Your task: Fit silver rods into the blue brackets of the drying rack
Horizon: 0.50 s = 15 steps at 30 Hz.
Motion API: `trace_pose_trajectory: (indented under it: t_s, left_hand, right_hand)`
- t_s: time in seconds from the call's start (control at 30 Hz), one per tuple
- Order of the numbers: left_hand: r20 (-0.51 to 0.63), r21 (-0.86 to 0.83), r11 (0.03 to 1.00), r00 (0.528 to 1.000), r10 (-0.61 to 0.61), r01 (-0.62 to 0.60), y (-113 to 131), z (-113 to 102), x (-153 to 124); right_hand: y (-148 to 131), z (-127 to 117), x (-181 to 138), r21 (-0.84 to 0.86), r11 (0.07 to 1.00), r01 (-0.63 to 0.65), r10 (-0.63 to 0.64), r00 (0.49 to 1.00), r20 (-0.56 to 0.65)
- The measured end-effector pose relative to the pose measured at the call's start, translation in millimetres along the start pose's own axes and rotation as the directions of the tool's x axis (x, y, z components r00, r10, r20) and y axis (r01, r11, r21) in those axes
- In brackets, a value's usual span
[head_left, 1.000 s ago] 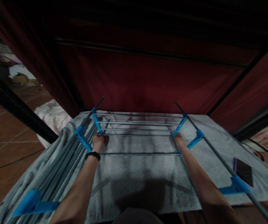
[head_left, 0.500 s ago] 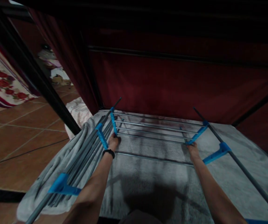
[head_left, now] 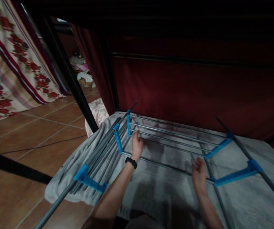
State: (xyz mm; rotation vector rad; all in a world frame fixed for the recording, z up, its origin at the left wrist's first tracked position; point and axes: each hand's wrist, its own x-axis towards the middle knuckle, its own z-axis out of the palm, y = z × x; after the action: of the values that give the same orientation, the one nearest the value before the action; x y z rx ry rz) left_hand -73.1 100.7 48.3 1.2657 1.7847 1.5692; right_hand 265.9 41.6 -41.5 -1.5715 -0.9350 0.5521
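Note:
A partly assembled rack (head_left: 172,132) of grey metal tubes and blue plastic brackets lies over a grey blanket. My left hand (head_left: 137,144), with a black band at its wrist, is just inside the left upper blue bracket (head_left: 128,124). Its fingers are apart and reach up by the thin cross rods; whether they touch a rod I cannot tell. Loosely bent and apart, the fingers of my right hand (head_left: 199,171) hold nothing visible. That hand is near the right end of the lower cross rod (head_left: 163,164), below the right upper blue bracket (head_left: 219,147).
Several loose grey tubes (head_left: 101,151) lie along the left of the blanket (head_left: 62,181). Dark bed posts (head_left: 72,76) and a dark red curtain (head_left: 175,86) stand around it. A cable (head_left: 43,147) crosses the tiled floor; a floral cloth (head_left: 19,63) hangs at left.
Both hands have come off the lower ends of the upper brackets, their fingers now loosened. The view has swung left, so the rack appears further right.

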Motion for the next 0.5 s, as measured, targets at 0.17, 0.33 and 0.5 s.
trace_pose_trajectory:
  t_s: [0.17, 0.33, 0.5]
  left_hand:
    - [-0.168, -0.052, 0.881, 0.874, 0.457, -0.470, 108.2, -0.2, 24.0]
    - [-0.243, -0.054, 0.766, 0.752, 0.612, -0.641, 196.6, -28.4, 134.6]
    - [-0.157, 0.070, 0.861, 0.847, 0.508, -0.503, 173.0, -94.9, 211.5]
  right_hand:
    - [14.6, 22.4, -95.3, -0.027, 0.964, 0.266, -0.237, 0.897, 0.373]
    - [24.3, 24.2, -119.7, -0.033, 0.943, 0.330, -0.284, 0.856, 0.433]
    - [31.0, 25.4, -116.5, -0.092, 0.901, 0.424, -0.342, 0.823, 0.454]
